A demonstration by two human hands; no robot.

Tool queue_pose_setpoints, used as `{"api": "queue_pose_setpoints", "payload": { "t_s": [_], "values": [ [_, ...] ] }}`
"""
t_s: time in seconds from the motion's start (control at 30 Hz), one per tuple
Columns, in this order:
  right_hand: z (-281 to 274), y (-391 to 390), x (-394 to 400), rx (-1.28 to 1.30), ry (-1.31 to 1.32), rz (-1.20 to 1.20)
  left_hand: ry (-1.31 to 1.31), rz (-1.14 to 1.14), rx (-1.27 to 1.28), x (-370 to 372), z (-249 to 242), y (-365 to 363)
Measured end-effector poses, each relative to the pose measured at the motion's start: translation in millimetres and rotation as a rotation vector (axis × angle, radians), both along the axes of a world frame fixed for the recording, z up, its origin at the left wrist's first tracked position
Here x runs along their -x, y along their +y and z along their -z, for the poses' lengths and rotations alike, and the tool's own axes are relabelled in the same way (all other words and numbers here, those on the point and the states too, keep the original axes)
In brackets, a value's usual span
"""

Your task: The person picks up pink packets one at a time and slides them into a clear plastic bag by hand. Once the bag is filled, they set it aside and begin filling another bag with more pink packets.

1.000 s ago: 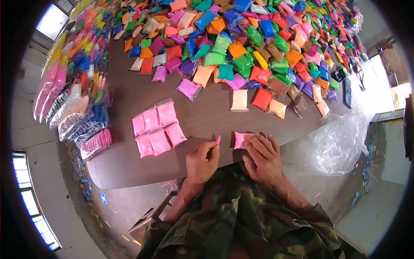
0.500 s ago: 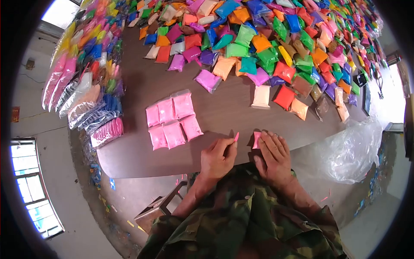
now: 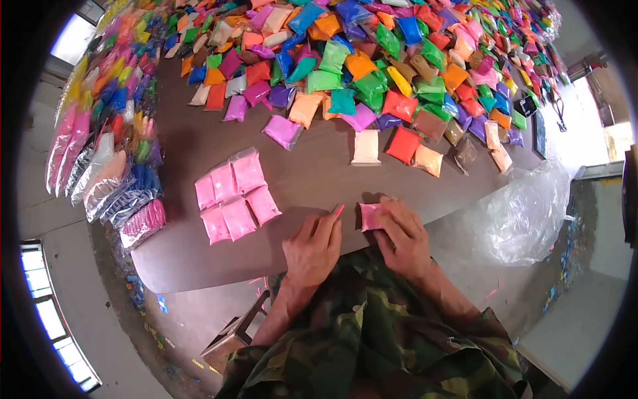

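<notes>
At the near edge of the brown table (image 3: 319, 176), left of the hands, six pink packets (image 3: 234, 194) lie in a tight cluster. Left hand (image 3: 312, 249) rests on the tabletop, fingers curled, pinching a thin pink strip (image 3: 337, 211) that pokes up past the fingertips. Just right of the strip, a single pink packet (image 3: 369, 216) lies flat; right hand (image 3: 401, 238) presses on it, fingers bent over its right part. Beyond the hands, a heap of coloured packets (image 3: 372, 66). Far right, a clear plastic bag (image 3: 525, 213).
</notes>
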State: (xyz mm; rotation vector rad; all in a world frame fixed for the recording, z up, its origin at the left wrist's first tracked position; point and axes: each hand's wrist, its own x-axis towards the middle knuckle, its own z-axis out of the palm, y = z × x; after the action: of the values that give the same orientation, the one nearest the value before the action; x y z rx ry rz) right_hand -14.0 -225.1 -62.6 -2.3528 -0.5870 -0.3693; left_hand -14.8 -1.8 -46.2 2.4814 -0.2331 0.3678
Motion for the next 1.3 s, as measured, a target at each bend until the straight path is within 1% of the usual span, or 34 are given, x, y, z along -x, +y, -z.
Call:
{"api": "queue_pose_setpoints", "payload": {
  "t_s": [0.07, 0.2, 0.3, 0.4, 0.5, 0.6, 0.7, 0.73, 0.83, 0.9, 1.0, 1.07, 1.1, 1.13, 1.23, 1.3],
  "values": [
    [-4, -1, -5, -0.052, 0.002, 0.039, -0.01, 0.023, -0.006, -3, -3, -1],
    [1, -7, -8, -0.098, -0.055, -0.001, -0.088, 0.067, -0.039, -15, -14, -6],
    [1, -5, -3, -0.109, -0.132, -0.023, -0.069, 0.122, 0.106, -23, -22, -17],
    [-9, -1, 2, -0.138, -0.223, -0.039, 0.461, 0.112, 0.589, -21, -34, -23],
    [-19, -4, 2, -0.142, -0.225, -0.011, 0.785, 0.091, 0.909, -23, -19, -11],
    [-30, 5, 16, -0.444, 0.056, 0.134, 0.743, 0.041, 0.99, -15, -15, -11],
    [-30, 26, 26, -1.402, 0.665, 0.216, 0.619, -0.048, 0.976, -5, -34, -21],
    [-31, 16, 24, -1.418, 0.916, 0.124, 0.57, -0.052, 0.946, -1, -32, -24],
    [-9, 27, 24, -1.425, 0.894, 0.092, 0.45, -0.062, 0.851, 14, -27, -29],
    [-10, 30, 24, -1.387, 0.836, 0.096, 0.397, -0.062, 0.768, 19, -23, -31],
    [-11, 26, 23, -1.343, 0.809, 0.043, 0.573, -0.057, 1.039, 18, -31, -31],
    [-7, 17, 22, -1.283, 0.854, -0.057, 0.629, 0.031, 0.962, 17, -31, -24],
    [-9, 15, 21, -1.289, 0.86, -0.058, 0.654, 0.071, 0.92, 16, -31, -21],
    [-11, 15, 19, -1.298, 0.867, -0.061, 0.65, 0.068, 0.865, 15, -30, -20],
    [-16, 21, 17, -1.38, 0.908, -0.048, 0.576, 0.088, 0.847, 16, -28, -22],
    [-17, 23, 16, -1.413, 0.942, -0.016, 0.544, 0.069, 0.789, 19, -17, -20]
  ]
}}
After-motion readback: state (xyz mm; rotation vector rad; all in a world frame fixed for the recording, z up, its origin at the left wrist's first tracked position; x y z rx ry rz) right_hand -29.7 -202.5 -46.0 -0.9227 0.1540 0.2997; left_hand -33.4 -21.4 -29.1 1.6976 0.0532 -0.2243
